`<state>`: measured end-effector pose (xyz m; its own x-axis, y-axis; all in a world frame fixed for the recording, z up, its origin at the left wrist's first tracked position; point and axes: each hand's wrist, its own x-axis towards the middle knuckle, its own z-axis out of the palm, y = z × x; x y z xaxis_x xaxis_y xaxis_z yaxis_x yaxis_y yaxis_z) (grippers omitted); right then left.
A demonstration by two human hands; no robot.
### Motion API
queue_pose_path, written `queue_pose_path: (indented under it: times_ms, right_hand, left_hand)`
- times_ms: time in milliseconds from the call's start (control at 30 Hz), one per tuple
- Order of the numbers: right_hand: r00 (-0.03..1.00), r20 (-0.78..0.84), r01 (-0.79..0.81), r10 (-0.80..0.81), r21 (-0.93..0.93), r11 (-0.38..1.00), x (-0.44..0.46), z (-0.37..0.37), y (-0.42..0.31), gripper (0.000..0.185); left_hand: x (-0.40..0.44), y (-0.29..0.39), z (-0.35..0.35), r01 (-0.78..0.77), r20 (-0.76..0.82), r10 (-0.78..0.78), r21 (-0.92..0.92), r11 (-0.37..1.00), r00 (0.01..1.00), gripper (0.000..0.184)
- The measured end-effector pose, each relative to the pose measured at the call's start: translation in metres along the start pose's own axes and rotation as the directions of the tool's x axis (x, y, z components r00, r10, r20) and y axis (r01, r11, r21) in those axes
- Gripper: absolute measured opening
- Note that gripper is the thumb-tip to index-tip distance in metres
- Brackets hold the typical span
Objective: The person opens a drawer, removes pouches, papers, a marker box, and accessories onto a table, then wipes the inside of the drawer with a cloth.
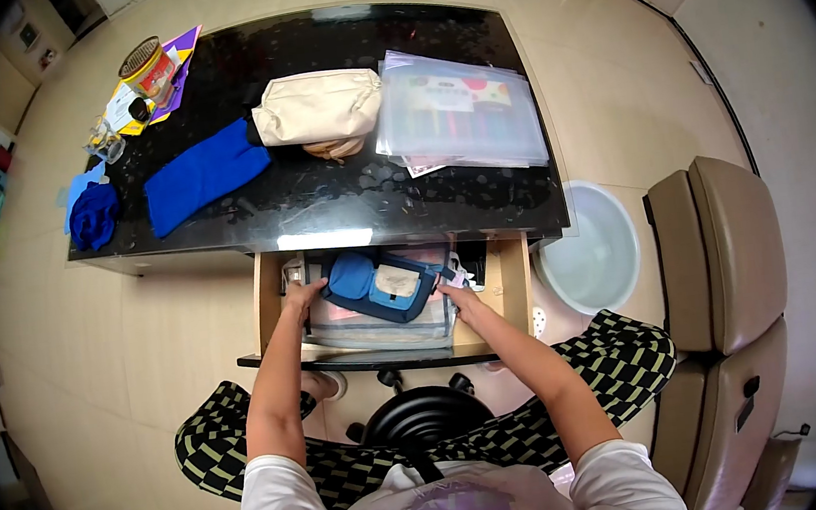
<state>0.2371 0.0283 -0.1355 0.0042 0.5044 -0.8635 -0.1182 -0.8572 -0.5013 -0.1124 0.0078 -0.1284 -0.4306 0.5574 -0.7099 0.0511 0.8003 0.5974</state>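
A blue waist bag (371,284) with a beige front pocket lies in the pulled-out wooden drawer (514,293), on top of a clear mesh-edged pouch (387,336). My left hand (306,294) is closed on the bag's left end, its fingertips partly hidden. At the other end, my right hand (459,297) grips the bag's right side, close to its strap. Papers and small items show around the bag, too small to name.
The black table (342,207) above the drawer holds a cream pouch (318,104), clear plastic folders (457,113), folded blue cloth (203,178) and a yellow-red tin (149,73). A white tub (589,249) stands right, near a brown sofa (735,258).
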Motion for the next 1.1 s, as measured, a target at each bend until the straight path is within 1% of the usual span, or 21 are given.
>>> queue_pose_path:
  times_ms: [67, 100, 167, 200, 267, 300, 400, 467, 500, 567, 633, 700, 767, 800, 833, 867, 933, 967, 1033, 1067, 1100]
  right_hand:
    - [0.997, 0.040, 0.062, -0.063, 0.042, 0.997, 0.008, -0.003, 0.003, 0.030]
    - [0.997, 0.043, 0.063, -0.065, 0.042, 0.997, 0.006, -0.002, 0.000, 0.030]
    - [0.991, 0.097, 0.080, -0.088, 0.083, 0.993, -0.008, 0.001, -0.013, 0.030]
    - [0.990, 0.081, 0.108, -0.114, 0.074, 0.991, -0.010, -0.001, -0.016, 0.027]
    - [0.992, 0.069, 0.105, -0.108, 0.052, 0.993, -0.011, -0.001, -0.023, 0.026]
    - [0.994, 0.054, 0.098, -0.100, 0.029, 0.995, -0.008, -0.003, -0.024, 0.026]
    - [0.995, 0.056, 0.082, -0.085, 0.059, 0.995, -0.005, -0.007, -0.029, 0.023]
    - [0.995, 0.047, 0.087, -0.091, 0.074, 0.993, -0.011, -0.008, -0.034, 0.020]
    - [0.994, 0.049, 0.092, -0.095, 0.074, 0.993, -0.015, -0.008, -0.036, 0.020]
    - [0.997, 0.060, 0.050, -0.055, 0.069, 0.996, -0.024, -0.011, -0.043, 0.019]
    - [0.995, 0.067, 0.070, -0.073, 0.051, 0.996, -0.046, -0.012, -0.054, 0.018]
    - [0.994, 0.059, 0.093, -0.092, -0.018, 0.995, -0.071, -0.012, -0.067, 0.017]
    - [0.993, 0.056, 0.104, -0.101, -0.055, 0.993, -0.081, -0.016, -0.072, 0.019]
    - [0.993, 0.060, 0.107, -0.102, -0.070, 0.992, -0.083, -0.020, -0.072, 0.021]
    - [0.993, 0.063, 0.110, -0.105, -0.086, 0.990, -0.088, -0.024, -0.072, 0.023]
    - [0.990, 0.089, 0.113, -0.105, -0.090, 0.989, -0.083, -0.030, -0.069, 0.027]
    - [0.991, 0.093, 0.107, -0.098, -0.102, 0.989, -0.106, -0.034, -0.073, 0.028]
    - [0.992, 0.094, 0.095, -0.085, -0.116, 0.989, -0.121, -0.035, -0.075, 0.028]
    - [0.988, 0.121, 0.112, -0.098, -0.116, 0.987, -0.148, -0.036, -0.077, 0.029]
    - [0.987, 0.132, 0.107, -0.092, -0.118, 0.987, -0.158, -0.039, -0.076, 0.029]
    - [0.986, 0.143, 0.104, -0.086, -0.121, 0.987, -0.168, -0.041, -0.075, 0.030]
  left_hand:
    - [0.034, -0.025, 0.007, -0.059, 0.022, 0.061, -0.087, 0.994, 0.998, 0.073]
    - [0.023, -0.016, 0.005, -0.061, 0.019, 0.063, -0.088, 0.994, 0.998, 0.073]
    - [-0.015, 0.013, -0.004, -0.004, 0.158, 0.027, -0.143, 0.990, 0.987, 0.070]
    - [-0.019, 0.015, -0.007, -0.005, 0.157, 0.028, -0.143, 0.990, 0.987, 0.070]
    - [-0.027, 0.021, -0.012, -0.024, 0.288, 0.096, -0.245, 0.969, 0.953, 0.066]
    - [-0.024, 0.020, -0.012, -0.026, 0.286, 0.098, -0.245, 0.969, 0.953, 0.066]
    - [-0.025, 0.023, -0.014, -0.024, 0.248, 0.074, -0.199, 0.980, 0.966, 0.060]
    - [-0.039, 0.034, -0.015, -0.073, 0.091, 0.088, -0.154, 0.985, 0.992, 0.050]
    - [-0.039, 0.034, -0.018, -0.077, 0.088, 0.092, -0.156, 0.985, 0.992, 0.050]
    - [-0.039, 0.036, -0.024, -0.059, 0.306, 0.122, -0.208, 0.976, 0.944, 0.043]
    - [-0.049, 0.043, -0.027, -0.057, 0.309, 0.112, -0.182, 0.982, 0.945, 0.043]
    - [-0.067, 0.052, -0.032, -0.056, 0.310, 0.103, -0.157, 0.986, 0.945, 0.043]
    - [-0.093, 0.063, -0.038, -0.064, 0.396, 0.119, -0.150, 0.987, 0.910, 0.036]
    - [-0.100, 0.065, -0.040, -0.025, 0.378, 0.070, -0.122, 0.992, 0.923, 0.031]
    - [-0.108, 0.065, -0.042, -0.030, 0.378, 0.076, -0.124, 0.992, 0.923, 0.031]
    - [-0.115, 0.065, -0.044, -0.009, 0.415, 0.062, -0.129, 0.992, 0.908, 0.030]
    - [-0.135, 0.067, -0.050, 0.036, 0.458, 0.036, -0.147, 0.988, 0.888, 0.028]
    - [-0.142, 0.065, -0.052, 0.033, 0.455, 0.039, -0.149, 0.988, 0.890, 0.028]
    - [-0.152, 0.061, -0.055, 0.083, 0.496, 0.014, -0.172, 0.982, 0.868, 0.027]
    - [-0.155, 0.058, -0.056, 0.082, 0.509, 0.011, -0.160, 0.984, 0.861, 0.031]
    - [-0.164, 0.057, -0.057, 0.078, 0.507, 0.014, -0.161, 0.984, 0.862, 0.031]
